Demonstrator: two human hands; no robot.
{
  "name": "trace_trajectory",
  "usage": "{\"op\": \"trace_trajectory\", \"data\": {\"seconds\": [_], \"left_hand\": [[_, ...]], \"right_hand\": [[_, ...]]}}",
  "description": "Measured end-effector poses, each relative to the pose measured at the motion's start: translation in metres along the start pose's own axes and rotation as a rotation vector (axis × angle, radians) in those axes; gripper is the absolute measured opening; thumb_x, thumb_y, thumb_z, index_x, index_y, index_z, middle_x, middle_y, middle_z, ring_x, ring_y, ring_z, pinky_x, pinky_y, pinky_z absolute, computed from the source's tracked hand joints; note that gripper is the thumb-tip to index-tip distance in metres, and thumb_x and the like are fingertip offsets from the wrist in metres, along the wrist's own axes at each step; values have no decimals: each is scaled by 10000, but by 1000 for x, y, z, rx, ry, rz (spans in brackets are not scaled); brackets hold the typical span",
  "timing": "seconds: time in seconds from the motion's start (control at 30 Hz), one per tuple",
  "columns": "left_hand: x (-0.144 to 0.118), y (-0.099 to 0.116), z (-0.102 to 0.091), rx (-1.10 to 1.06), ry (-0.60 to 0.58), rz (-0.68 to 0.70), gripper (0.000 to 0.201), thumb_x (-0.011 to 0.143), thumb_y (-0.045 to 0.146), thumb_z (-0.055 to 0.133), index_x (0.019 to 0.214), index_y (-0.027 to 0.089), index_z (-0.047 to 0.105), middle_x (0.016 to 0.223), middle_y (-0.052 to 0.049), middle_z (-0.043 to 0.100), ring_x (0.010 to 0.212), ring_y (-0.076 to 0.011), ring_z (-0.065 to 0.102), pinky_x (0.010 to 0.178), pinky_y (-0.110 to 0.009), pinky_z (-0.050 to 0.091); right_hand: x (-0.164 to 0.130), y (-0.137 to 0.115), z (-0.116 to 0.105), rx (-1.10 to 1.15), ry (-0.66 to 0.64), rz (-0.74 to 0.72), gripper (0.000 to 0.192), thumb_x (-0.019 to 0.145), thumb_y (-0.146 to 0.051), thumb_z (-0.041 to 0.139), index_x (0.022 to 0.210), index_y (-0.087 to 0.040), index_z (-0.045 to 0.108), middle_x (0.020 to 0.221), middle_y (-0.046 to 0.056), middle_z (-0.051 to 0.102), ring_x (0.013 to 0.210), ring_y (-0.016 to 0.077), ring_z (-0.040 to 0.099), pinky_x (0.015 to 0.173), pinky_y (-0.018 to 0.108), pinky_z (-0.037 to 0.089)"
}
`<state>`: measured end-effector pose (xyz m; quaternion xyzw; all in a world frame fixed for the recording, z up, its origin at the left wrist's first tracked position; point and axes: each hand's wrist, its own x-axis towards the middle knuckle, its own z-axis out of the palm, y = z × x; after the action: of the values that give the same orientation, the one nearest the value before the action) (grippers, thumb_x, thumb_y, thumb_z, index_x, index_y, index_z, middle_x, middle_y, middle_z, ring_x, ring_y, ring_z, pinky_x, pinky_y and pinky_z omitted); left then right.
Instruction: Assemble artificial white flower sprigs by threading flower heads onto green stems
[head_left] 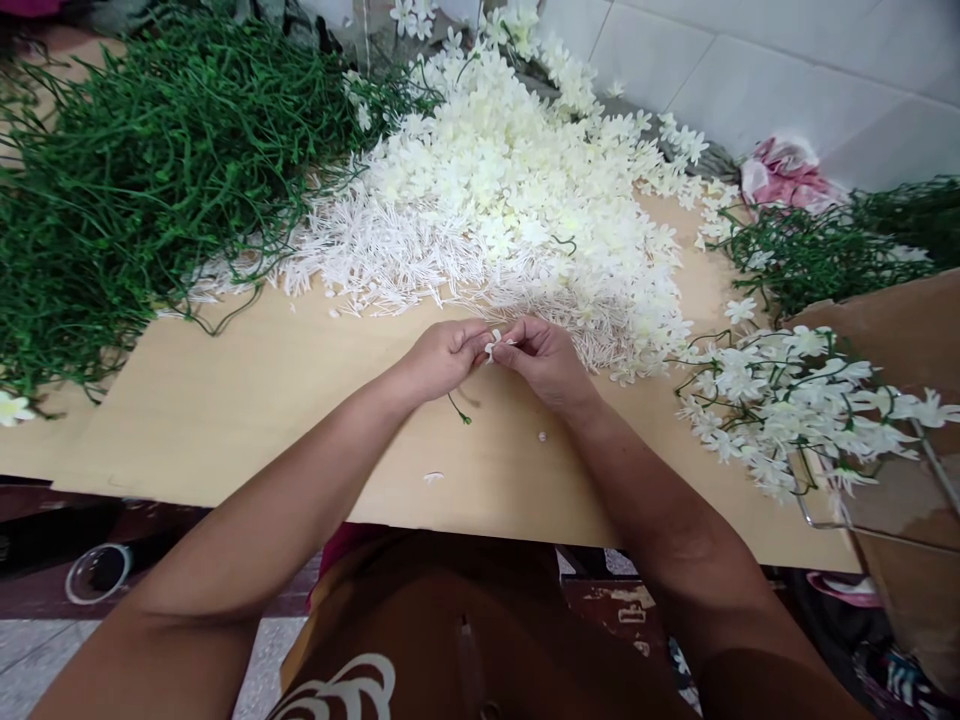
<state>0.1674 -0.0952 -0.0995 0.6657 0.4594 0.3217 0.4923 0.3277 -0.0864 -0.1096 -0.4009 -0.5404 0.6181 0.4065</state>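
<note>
Head view: both hands meet near the middle of the surface (225,400), a pale board, just in front of the heaps. The left hand (442,358) pinches a thin green stem (459,408) whose tail hangs below the fingers and curls onto the board. The right hand (544,358) pinches a small white blossom (493,345) between thumb and forefinger; both grips are narrow and closed on these small parts, and the blossom sits right where the fingertips of the two hands touch.

The step in hand looks like fitting a blossom onto the tip of a stem. The next move probably calls for a fine, straight push along the stem, with the left hand holding steady.

Along the far edge lies a big heap of loose white blossoms (517,190), with a spread of thin white plastic pieces (375,255) in front of it. A mass of green stems (150,170) fills the far left corner. Near the right edge lies a bunch of finished flowering sprigs (787,410), beside a cardboard box (892,330).
</note>
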Motion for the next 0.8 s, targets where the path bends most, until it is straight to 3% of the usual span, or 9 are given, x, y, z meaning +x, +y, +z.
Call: {"op": "trace_trajectory", "data": {"seconds": [0.3,0.6,0.8], "left_hand": [[0,2,4,-37,24,-33,260,823,196,430,566,180,398,529,46,372,533,-86,331,562,-240,284],[2,3,0,-186,83,-40,340,874,283,454,554,177,412,536,41,369,525,-85,318,554,-235,288],[1,5,0,-134,70,-74,322,868,280,451,564,173,438,554,30,416,545,-91,361,580,-234,309]], "right_hand": [[3,3,3,-5,16,-9,370,543,-411,866,603,-202,567,595,-29,654,608,119,625,655,275,499],[-3,0,-6,164,-68,29,307,611,-415,834,782,-211,681,738,-24,697,718,108,649,792,275,532],[-1,-1,-4,142,-33,48,183,625,-324,812,651,-195,684,644,-25,692,656,91,634,741,247,515]]}}
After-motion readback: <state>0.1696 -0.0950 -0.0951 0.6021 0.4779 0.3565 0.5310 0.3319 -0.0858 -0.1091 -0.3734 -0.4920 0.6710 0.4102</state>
